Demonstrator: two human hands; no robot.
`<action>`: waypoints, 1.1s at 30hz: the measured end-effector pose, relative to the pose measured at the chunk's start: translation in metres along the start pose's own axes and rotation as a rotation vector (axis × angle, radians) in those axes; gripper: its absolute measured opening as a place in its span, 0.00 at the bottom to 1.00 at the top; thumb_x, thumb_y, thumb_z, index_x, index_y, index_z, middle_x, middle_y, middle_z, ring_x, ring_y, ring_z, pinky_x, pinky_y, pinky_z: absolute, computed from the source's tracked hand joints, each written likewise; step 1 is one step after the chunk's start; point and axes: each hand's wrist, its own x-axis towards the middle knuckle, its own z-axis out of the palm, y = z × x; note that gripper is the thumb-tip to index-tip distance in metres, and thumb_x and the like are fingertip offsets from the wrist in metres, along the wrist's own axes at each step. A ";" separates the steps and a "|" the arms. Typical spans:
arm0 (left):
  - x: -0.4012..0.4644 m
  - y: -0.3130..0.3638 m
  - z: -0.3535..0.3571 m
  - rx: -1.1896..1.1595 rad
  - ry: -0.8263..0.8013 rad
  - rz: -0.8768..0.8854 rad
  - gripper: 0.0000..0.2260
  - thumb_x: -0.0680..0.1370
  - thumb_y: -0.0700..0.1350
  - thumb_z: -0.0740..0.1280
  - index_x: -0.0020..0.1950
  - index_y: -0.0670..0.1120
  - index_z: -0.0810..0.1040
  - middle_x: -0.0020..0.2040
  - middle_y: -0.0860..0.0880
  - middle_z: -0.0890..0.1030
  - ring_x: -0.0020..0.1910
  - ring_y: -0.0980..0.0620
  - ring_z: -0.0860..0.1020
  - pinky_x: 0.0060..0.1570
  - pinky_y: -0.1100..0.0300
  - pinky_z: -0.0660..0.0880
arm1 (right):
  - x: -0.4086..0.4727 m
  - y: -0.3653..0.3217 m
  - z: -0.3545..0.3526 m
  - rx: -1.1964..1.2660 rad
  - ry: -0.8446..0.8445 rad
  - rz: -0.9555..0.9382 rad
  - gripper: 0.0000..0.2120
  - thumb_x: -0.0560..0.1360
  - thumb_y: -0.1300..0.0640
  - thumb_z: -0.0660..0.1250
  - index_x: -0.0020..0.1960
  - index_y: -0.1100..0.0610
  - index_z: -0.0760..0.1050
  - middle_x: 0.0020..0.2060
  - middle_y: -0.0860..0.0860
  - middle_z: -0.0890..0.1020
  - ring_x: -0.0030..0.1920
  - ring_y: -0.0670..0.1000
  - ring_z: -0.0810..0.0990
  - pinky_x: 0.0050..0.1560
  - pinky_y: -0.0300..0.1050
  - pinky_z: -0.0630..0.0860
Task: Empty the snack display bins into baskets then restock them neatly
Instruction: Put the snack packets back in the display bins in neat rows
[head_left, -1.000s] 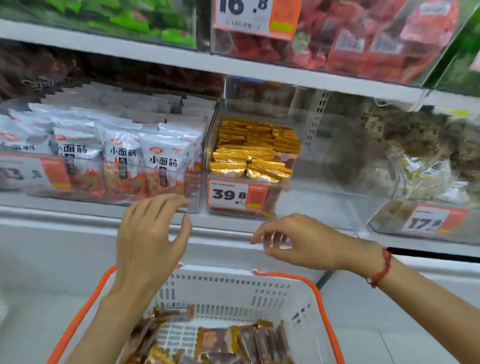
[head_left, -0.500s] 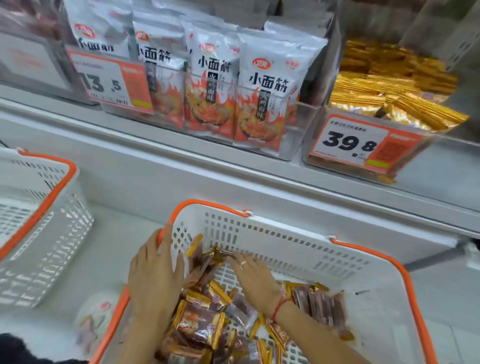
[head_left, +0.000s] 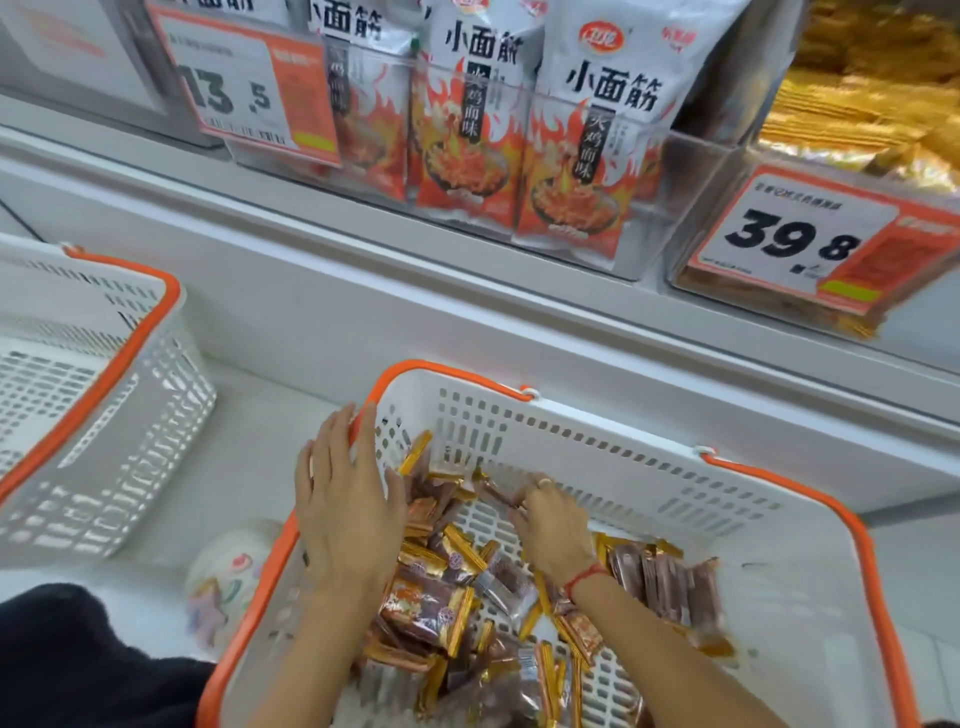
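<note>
A white basket with an orange rim (head_left: 649, 467) stands below the shelf and holds several gold-and-brown snack packets (head_left: 431, 597). My left hand (head_left: 345, 514) lies flat with straight fingers over the basket's left rim. My right hand (head_left: 550, 525) is inside the basket, its fingers curled round a brown packet (head_left: 493, 491) near the far wall. On the shelf at the upper right, a clear bin with a 39.8 price tag (head_left: 795, 234) holds gold packets (head_left: 852, 104).
A second white and orange basket (head_left: 93, 415) stands on the floor at the left. A clear bin of white and red flame-printed bags (head_left: 571, 156) with a 13.5 tag (head_left: 244, 93) sits on the shelf above. A white shelf ledge (head_left: 467, 312) juts out over the baskets.
Both hands dropped from in front of the shelf down to the basket. The left hand settled on the rim and the right hand went in among the packets. My view tilted down.
</note>
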 end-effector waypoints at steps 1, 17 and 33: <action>-0.001 0.005 0.001 -0.020 0.033 0.038 0.25 0.74 0.41 0.70 0.70 0.43 0.71 0.71 0.40 0.70 0.72 0.41 0.64 0.72 0.46 0.57 | -0.006 0.004 -0.008 0.110 0.027 0.041 0.09 0.80 0.50 0.63 0.55 0.53 0.74 0.49 0.50 0.81 0.45 0.49 0.79 0.38 0.40 0.73; -0.048 0.046 0.050 -1.172 -0.884 -0.729 0.21 0.74 0.58 0.70 0.53 0.40 0.80 0.41 0.42 0.82 0.42 0.44 0.80 0.52 0.47 0.75 | -0.084 0.029 -0.020 0.593 -0.278 0.024 0.16 0.80 0.54 0.63 0.68 0.52 0.74 0.64 0.47 0.77 0.64 0.45 0.74 0.64 0.39 0.71; -0.039 0.030 0.055 -1.258 -1.100 -0.837 0.17 0.80 0.39 0.63 0.68 0.44 0.67 0.62 0.48 0.74 0.59 0.48 0.75 0.68 0.51 0.66 | -0.065 0.084 0.031 -0.104 -0.201 0.062 0.31 0.78 0.58 0.63 0.78 0.55 0.55 0.73 0.57 0.65 0.72 0.58 0.63 0.73 0.54 0.61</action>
